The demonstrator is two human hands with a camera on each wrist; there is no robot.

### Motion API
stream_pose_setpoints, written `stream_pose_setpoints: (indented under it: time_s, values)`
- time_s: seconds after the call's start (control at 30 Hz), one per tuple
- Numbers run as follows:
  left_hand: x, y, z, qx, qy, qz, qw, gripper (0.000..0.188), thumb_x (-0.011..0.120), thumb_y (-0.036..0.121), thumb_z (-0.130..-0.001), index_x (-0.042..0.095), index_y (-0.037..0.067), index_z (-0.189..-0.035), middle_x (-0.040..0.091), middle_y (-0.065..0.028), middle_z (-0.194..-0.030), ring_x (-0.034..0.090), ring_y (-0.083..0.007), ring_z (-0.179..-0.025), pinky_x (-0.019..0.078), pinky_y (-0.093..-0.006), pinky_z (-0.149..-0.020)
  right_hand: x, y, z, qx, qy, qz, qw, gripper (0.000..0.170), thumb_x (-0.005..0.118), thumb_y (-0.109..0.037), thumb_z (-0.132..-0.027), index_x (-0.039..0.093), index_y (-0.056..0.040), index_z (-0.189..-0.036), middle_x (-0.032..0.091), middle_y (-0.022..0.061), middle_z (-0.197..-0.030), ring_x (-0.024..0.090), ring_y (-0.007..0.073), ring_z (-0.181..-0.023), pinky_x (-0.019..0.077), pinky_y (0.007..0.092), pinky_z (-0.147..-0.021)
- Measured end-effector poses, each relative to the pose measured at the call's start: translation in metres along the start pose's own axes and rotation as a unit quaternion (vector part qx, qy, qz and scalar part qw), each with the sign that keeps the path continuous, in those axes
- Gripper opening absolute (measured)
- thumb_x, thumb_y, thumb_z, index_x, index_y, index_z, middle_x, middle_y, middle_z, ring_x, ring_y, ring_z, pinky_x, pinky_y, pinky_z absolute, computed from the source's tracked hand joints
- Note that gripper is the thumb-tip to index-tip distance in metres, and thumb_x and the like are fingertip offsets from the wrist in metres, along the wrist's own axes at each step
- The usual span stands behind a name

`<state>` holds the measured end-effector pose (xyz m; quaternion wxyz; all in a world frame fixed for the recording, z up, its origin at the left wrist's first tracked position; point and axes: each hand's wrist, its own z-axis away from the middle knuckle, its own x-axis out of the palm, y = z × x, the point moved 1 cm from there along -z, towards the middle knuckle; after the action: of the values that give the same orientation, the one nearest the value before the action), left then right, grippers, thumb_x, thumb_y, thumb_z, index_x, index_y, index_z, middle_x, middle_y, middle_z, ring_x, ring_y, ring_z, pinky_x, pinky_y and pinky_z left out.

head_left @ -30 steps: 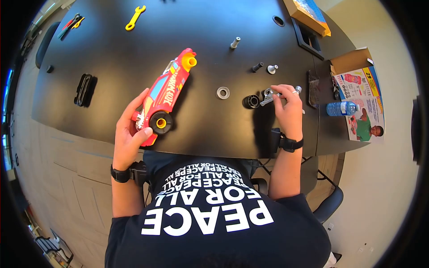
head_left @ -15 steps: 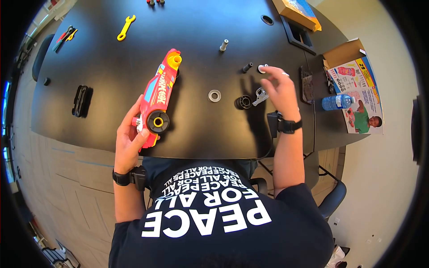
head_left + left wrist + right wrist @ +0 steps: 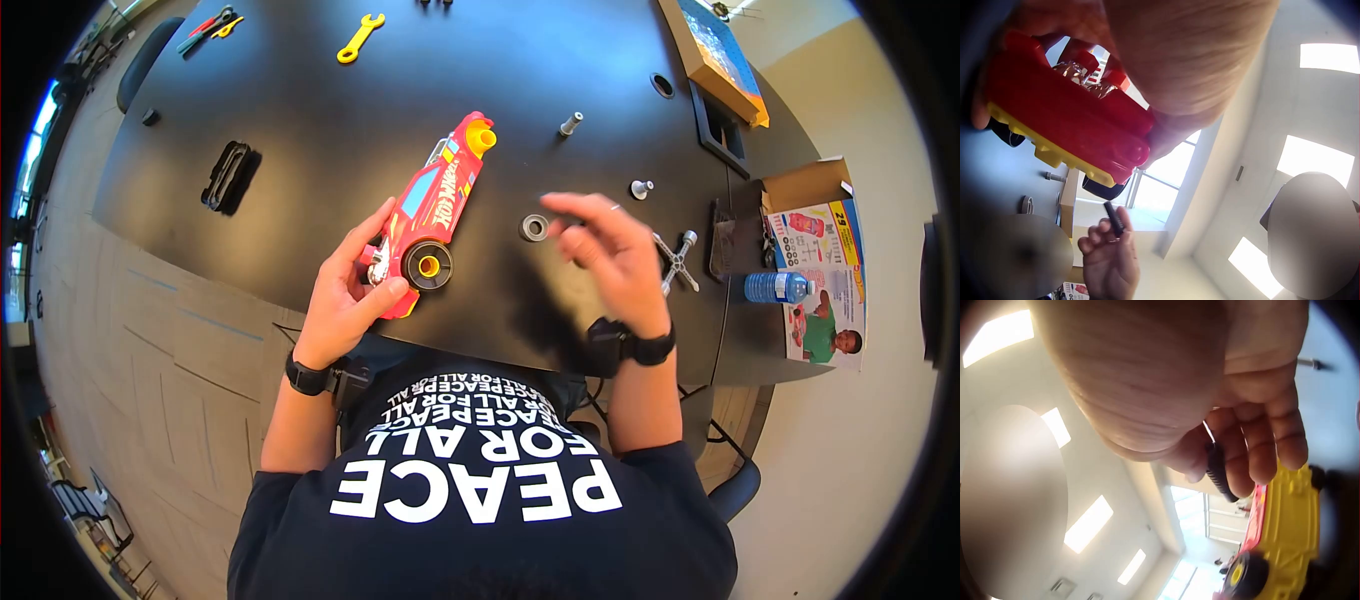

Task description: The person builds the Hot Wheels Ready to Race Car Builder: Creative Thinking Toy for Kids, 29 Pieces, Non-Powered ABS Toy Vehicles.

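Gripping a glossy red car point(image 3: 440, 205), left fingers point(image 3: 370, 232) curl; right fingers point(image 3: 592, 208) pinch a black peg point(image 3: 1114, 220).

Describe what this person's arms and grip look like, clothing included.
A black T-shirt printed PEACE FOR ALL in white has short sleeves, leaving the forearms bare. Each also bears a black band with a dark, boxy device attached. The left grip and right grip wear no gloves.

Likely an office meeting room: black counter point(image 3: 310, 130) with cable grommet point(image 3: 662, 85), chairs point(image 3: 735, 490) beside it, ceiling light panels point(image 3: 1316, 156) above it.
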<state>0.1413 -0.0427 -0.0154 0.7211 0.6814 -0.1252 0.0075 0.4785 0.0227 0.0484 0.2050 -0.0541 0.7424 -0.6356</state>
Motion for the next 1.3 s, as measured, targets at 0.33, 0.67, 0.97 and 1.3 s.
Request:
stream_pose_setpoints:
  time_s: [0.33,0.67,0.97,1.3]
  values:
    - [0.008,-0.002,-0.003,0.026,-0.013,-0.013,0.999,0.087,0.085,0.011,-0.101,0.042,0.004,-0.177,0.05,-0.0128,-0.167,0.06,-0.0198,-0.141,0.0635,-0.0347,-0.109,0.078,-0.02,-0.006,-0.214,-0.071,0.169,0.959,0.039,0.084,-0.011,-0.102,0.076,-0.0058,-0.139,0.077,0.0097,-0.101,0.07,0.0238,-0.084,0.0568,0.0373,-0.079]
    - [0.006,-0.009,-0.001,0.029,0.002,-0.007,1.0,0.088,0.085,0.014,-0.102,0.041,0.003,-0.177,0.054,-0.0128,-0.166,0.06,-0.0177,-0.142,0.0563,-0.0361,-0.116,-0.06,0.022,0.036,-0.009,0.215,0.336,0.917,0.028,0.077,0.002,-0.1,0.077,-0.0032,-0.128,0.076,0.0144,-0.106,0.071,0.0309,-0.087,0.0581,0.0401,-0.078]
    - [0.01,-0.009,-0.005,0.045,-0.011,-0.005,0.999,0.089,0.085,0.015,-0.101,0.041,0.0,-0.176,0.057,-0.0145,-0.163,0.063,-0.0208,-0.142,0.0592,-0.0378,-0.113,-0.156,0.105,0.13,0.152,0.282,0.483,0.815,0.033,0.087,0.0,-0.09,0.081,-0.0017,-0.123,0.076,0.0177,-0.117,0.073,0.0389,-0.105,0.0589,0.0474,-0.093]
    - [0.014,-0.003,-0.003,0.028,0.011,-0.022,0.999,0.087,0.088,0.011,-0.098,0.047,0.006,-0.175,0.049,-0.0144,-0.167,0.055,-0.0221,-0.149,0.0607,-0.036,-0.112,-0.122,0.04,0.092,0.07,0.297,0.309,0.901,0.017,0.08,0.004,-0.1,0.081,-0.0004,-0.116,0.075,0.0117,-0.098,0.073,0.023,-0.081,0.0591,0.0315,-0.075]
